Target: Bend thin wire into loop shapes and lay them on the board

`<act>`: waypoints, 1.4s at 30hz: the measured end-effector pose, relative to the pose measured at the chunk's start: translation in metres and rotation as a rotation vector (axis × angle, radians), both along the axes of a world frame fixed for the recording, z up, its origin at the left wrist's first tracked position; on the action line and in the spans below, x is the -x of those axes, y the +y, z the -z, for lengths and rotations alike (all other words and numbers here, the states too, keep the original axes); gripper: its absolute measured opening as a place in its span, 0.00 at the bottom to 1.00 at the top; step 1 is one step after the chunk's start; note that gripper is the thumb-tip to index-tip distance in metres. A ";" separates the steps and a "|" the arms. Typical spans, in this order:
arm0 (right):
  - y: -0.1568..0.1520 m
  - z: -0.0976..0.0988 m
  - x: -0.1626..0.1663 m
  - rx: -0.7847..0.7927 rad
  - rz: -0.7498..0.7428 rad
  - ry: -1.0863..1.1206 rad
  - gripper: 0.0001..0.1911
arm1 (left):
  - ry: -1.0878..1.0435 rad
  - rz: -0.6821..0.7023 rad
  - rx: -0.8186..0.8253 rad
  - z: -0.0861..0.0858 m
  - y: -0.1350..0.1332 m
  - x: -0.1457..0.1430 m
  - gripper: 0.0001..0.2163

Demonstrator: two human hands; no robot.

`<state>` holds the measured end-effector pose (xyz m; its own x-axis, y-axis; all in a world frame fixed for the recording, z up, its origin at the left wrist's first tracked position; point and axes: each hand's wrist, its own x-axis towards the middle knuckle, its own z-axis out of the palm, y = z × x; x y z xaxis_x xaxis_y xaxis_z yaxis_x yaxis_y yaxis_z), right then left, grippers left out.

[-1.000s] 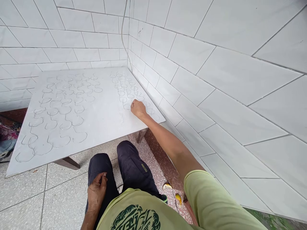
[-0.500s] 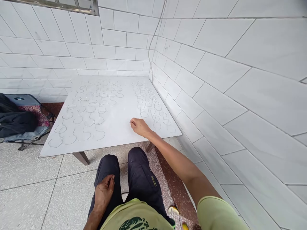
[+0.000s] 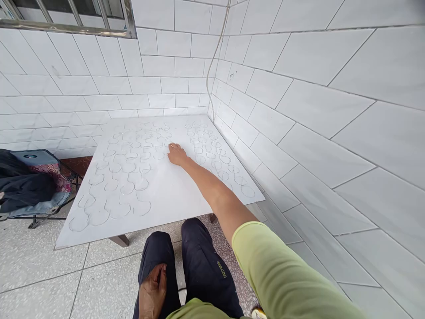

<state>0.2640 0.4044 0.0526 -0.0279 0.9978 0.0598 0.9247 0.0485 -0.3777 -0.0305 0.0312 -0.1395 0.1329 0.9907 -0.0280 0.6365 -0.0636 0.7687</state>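
A white board [image 3: 172, 195] lies flat on low wooden legs in the tiled corner, covered with several thin wire hooks laid in two groups. My right hand [image 3: 177, 154] reaches far over the board, fingers curled, touching a wire hook [image 3: 163, 155] at the right edge of the left group [image 3: 122, 173]. The smaller right group [image 3: 215, 155] runs along the wall side. My left hand [image 3: 153, 292] rests on my left knee, fingers loosely together, nothing seen in it.
White tiled walls close the corner behind and to the right. A cable [image 3: 214, 57] hangs down the corner. A folding stool with dark clothes and a bag [image 3: 29, 181] stands at the left. A window frame [image 3: 66, 17] is at the top left.
My right hand has moved from the right group of hooks, back toward the board's near edge, then forward and left to the left group. The view has tilted up. My left hand stayed on the knee.
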 end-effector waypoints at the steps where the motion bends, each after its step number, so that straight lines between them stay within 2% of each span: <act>1: 0.007 0.000 0.000 0.014 -0.003 -0.004 0.29 | 0.001 -0.006 0.001 0.000 0.001 0.000 0.13; 5: 0.010 0.009 -0.008 0.050 -0.014 -0.020 0.28 | 0.006 -0.019 -0.008 -0.001 0.005 0.001 0.13; 9: -0.026 0.023 -0.013 0.055 0.001 -0.043 0.32 | 0.017 -0.011 -0.019 -0.001 0.008 -0.001 0.13; 13: -0.102 0.038 -0.008 0.072 -0.030 -0.062 0.35 | 0.048 0.009 -0.006 -0.001 0.009 -0.003 0.14; 19: -0.253 0.059 0.014 -0.135 -0.157 -0.102 0.36 | 0.104 0.026 0.029 -0.004 0.004 -0.003 0.15; 22: -0.302 0.066 0.021 -0.229 -0.166 -0.132 0.34 | 0.120 0.026 0.028 -0.004 0.002 -0.002 0.16; 26: -0.319 0.074 0.019 -0.279 -0.167 -0.202 0.24 | 0.149 0.043 0.036 -0.006 0.003 -0.003 0.17; 30: -0.316 0.082 0.009 -0.315 -0.208 -0.204 0.23 | 0.118 0.040 0.033 -0.014 0.004 -0.007 0.15; 34: -0.317 0.086 0.001 -0.342 -0.241 -0.085 0.22 | 0.056 0.005 0.058 -0.022 -0.001 -0.009 0.15; 38: -0.329 0.074 0.009 -0.361 -0.123 0.193 0.19 | -0.018 -0.010 0.134 -0.036 -0.001 -0.012 0.19; 40: -0.340 0.063 0.020 -0.342 0.001 0.430 0.16 | -0.092 -0.021 0.178 -0.057 0.004 -0.019 0.23; 42: -0.352 0.052 0.034 -0.257 0.121 0.708 0.13 | -0.235 -0.038 0.209 -0.087 0.009 -0.028 0.27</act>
<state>0.2298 0.0524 0.0006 0.2121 0.9437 0.2539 0.4702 0.1292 -0.8730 -0.0024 0.0406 -0.0530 0.1232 0.9711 -0.2044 0.4384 0.1315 0.8891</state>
